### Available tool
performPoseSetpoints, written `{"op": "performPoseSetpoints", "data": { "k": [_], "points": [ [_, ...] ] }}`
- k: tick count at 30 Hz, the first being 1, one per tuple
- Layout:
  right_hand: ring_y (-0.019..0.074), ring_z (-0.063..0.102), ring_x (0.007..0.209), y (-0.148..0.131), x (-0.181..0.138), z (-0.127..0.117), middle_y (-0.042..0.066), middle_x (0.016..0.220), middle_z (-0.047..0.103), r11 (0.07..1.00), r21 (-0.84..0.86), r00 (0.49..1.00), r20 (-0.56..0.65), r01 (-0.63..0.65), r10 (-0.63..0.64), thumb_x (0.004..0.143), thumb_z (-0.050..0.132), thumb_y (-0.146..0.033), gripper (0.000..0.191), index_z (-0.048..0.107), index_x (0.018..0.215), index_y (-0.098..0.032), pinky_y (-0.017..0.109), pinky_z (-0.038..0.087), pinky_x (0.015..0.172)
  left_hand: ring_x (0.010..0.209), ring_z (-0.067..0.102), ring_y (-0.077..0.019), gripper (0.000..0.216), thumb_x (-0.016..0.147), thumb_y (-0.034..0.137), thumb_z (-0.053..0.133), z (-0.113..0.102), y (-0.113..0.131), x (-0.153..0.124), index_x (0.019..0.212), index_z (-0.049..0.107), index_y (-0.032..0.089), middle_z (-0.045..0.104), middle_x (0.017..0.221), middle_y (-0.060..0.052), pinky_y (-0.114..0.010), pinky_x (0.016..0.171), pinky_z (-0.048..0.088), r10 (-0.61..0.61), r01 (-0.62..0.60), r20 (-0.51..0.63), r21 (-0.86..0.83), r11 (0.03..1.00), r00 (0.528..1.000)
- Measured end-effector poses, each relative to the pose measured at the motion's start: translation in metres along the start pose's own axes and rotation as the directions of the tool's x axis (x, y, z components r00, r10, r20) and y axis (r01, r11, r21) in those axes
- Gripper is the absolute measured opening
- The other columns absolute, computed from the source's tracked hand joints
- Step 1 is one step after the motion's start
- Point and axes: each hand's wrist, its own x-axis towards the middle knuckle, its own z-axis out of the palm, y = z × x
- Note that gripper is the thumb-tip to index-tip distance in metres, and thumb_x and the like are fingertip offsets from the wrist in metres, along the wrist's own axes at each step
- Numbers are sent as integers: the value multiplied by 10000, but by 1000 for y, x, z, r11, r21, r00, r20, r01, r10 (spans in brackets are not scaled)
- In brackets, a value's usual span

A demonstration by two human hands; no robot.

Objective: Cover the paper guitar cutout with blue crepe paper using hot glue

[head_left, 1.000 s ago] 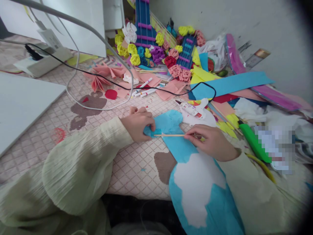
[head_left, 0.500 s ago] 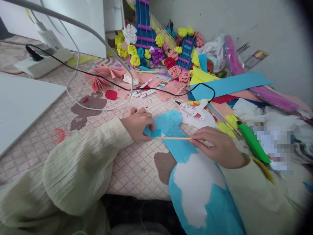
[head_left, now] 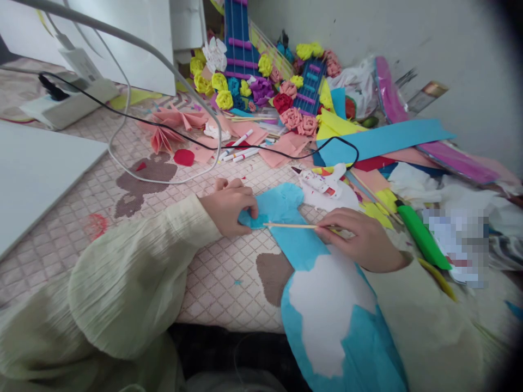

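Observation:
A long cutout covered in blue paper (head_left: 300, 247) lies before me. It has a wide rounded end with a bare white patch (head_left: 327, 305) and a narrow neck leading to a lobed far end. At that far end's left edge, my left hand (head_left: 231, 207) pinches the blue paper between thumb and fingers. My right hand (head_left: 362, 237) is closed around a thin wooden stick (head_left: 292, 225), held almost level over the neck. The stick's tip reaches a darker, wet-looking blue spot beside my left fingertips.
Behind the cutout, a glue bottle (head_left: 321, 182) lies on white paper. Markers (head_left: 245, 154), paper scraps and crumpled paper flowers (head_left: 300, 122) crowd the back, near a blue paper guitar (head_left: 241, 43). A looping white cable (head_left: 171, 182) and a power strip (head_left: 73, 103) lie left; a green cutter (head_left: 423, 234) lies right.
The stick's tip has risen slightly from the paper's lower edge onto the darker blue spot. My right hand moved up a little with it; my left hand keeps its pinch.

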Motion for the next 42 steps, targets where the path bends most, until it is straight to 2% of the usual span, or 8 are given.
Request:
{"op": "performPoseSetpoints", "data": {
  "k": [3,10,17,21,26,33,42],
  "points": [
    [155,577,739,-1,-1,-4,16,765,639,999,15,999,-19,-40,40,812,515,-258,78,577,779,-227,282,453,661,793,436,-204,203,556,318,642,1,-1,0,720,645,198,572,741,-27,-348,703,246,7,-7,-15,1,1000,1000],
    [153,578,715,4,-9,-4,14,736,642,1000,-11,999,42,2,-2,806,518,-246,94,607,783,-229,277,447,633,801,441,-209,209,556,329,637,0,0,0,720,645,201,569,734,-25,-361,709,240,1,-1,1,6,1000,1000],
    [137,575,672,1,-7,-4,10,711,649,995,-93,1000,8,19,-19,804,528,-240,102,625,783,-213,259,431,597,800,434,-214,221,549,327,636,1,-1,0,727,646,195,582,749,-35,-356,704,254,10,-10,-7,-4,1000,1000],
    [132,563,625,-4,-5,-4,7,699,653,988,-155,1000,29,-2,7,825,495,-265,149,629,793,-209,258,409,559,800,431,-213,210,559,319,621,1,-1,0,726,645,194,578,746,-34,-356,700,254,19,-20,-15,-6,1000,1000],
    [133,552,598,-9,-6,-6,11,672,648,968,-249,1000,22,1,5,833,480,-275,179,631,785,-191,264,390,551,811,432,-218,228,563,333,621,-1,1,0,742,649,195,572,757,-36,-361,704,245,-11,11,20,3,1000,1000],
    [101,531,557,-7,-8,-9,-11,653,646,974,-216,995,-54,66,-79,813,520,-250,136,620,738,-197,232,385,535,842,435,-231,226,578,332,612,-4,2,0,757,652,199,578,789,-39,-368,711,232,-3,2,40,31,1000,999],
    [117,571,608,-6,-5,-2,-2,652,642,972,-226,998,-13,61,-66,824,499,-263,173,635,739,-197,239,386,536,827,439,-225,213,569,311,598,-5,4,0,743,650,200,579,771,-34,-355,691,215,-9,7,36,52,999,999]
  ]
}}
